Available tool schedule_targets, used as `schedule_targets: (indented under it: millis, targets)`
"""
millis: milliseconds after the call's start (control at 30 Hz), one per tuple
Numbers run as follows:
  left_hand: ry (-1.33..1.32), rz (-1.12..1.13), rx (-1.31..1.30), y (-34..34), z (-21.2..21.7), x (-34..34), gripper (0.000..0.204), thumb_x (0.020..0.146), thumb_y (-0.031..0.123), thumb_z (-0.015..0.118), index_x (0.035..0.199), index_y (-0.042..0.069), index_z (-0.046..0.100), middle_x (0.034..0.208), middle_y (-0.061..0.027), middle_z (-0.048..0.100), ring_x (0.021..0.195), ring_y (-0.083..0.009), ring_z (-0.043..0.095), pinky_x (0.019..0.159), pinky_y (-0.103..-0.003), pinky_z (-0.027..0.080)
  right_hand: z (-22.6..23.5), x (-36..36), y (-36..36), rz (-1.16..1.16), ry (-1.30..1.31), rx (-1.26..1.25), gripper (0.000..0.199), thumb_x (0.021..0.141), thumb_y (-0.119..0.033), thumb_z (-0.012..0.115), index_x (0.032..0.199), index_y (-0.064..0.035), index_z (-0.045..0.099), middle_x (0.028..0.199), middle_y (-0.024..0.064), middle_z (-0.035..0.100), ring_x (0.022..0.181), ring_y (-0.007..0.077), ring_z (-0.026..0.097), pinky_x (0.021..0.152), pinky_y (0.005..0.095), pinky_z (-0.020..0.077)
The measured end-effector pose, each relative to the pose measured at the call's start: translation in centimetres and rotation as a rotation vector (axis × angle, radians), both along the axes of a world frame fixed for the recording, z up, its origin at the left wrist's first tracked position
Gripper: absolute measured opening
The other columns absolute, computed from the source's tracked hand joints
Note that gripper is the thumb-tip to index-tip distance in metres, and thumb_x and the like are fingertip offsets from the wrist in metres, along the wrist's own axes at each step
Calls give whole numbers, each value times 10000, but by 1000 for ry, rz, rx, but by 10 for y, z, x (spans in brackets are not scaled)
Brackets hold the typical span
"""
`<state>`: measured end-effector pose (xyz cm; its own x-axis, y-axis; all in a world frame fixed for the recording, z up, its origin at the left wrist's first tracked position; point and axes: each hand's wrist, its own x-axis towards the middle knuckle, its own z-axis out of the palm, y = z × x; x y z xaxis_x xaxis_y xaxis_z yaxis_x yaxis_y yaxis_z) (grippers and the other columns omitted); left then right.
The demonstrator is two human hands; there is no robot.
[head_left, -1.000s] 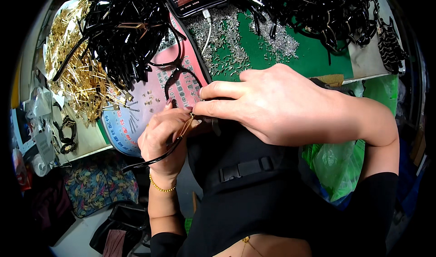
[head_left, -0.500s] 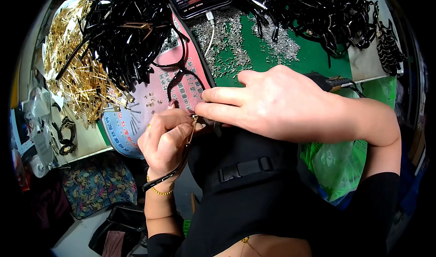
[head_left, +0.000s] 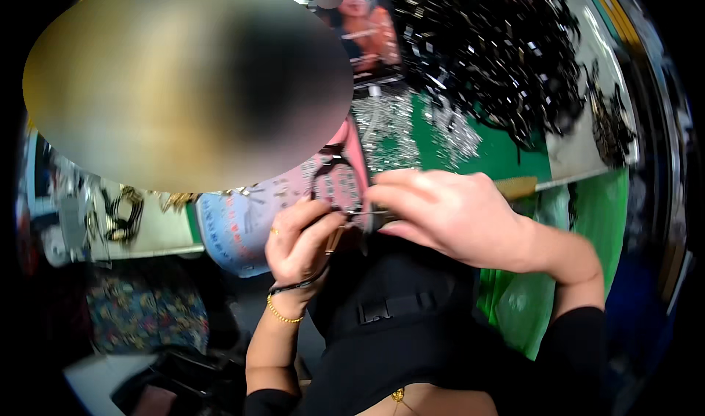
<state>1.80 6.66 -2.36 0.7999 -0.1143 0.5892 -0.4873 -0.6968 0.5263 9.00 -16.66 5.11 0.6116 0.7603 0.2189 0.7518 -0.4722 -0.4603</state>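
My left hand (head_left: 302, 243), with a ring and a gold beaded bracelet, is closed on a dark eyeglass frame (head_left: 319, 181). A rim of the frame stands up beyond my fingers, over the pink sheet. One black-and-gold temple arm (head_left: 320, 272) runs from my fingertips back along the wrist. My right hand (head_left: 463, 218) is just to the right, fingers bent together. A thin metal rod (head_left: 366, 212) spans the gap between the two hands, its right end at my right fingers. Motion blur hides its exact kind and the joint between frame and arm.
Small silver screws (head_left: 389, 133) lie scattered on the green mat (head_left: 507, 160). Behind them are a heap of black temple arms (head_left: 485, 41) and a phone (head_left: 373, 38) with a cable. A blurred oval hides the upper left. Green plastic bags (head_left: 598, 218) hang at the right.
The view has shifted, so bench and hands sit lower in the picture. My right hand has drawn slightly away from the left, and a thin rod now shows between them. The left keeps its hold.
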Motion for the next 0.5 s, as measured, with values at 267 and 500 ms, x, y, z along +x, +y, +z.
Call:
schedule_targets:
  millis: [267,500]
  targets:
    - [114,433,-257,85,103,-16,192,873,216,662,879,25,670,764,-121,681,684,-285,686,646,-396,541,-22,-9,-11,-222,1216,300,203,1047,-155,527,1147,2,607,929,88,709,523,91,548,489,216,424]
    - [149,1132,507,242,44,9,416,784,470,797,974,105,734,984,-103,637,1031,-327,595,900,-463,460,-44,-8,-24,-70,1191,447,345,1033,-330,598,1003,14,579,804,86,649,504,111,548,468,227,426]
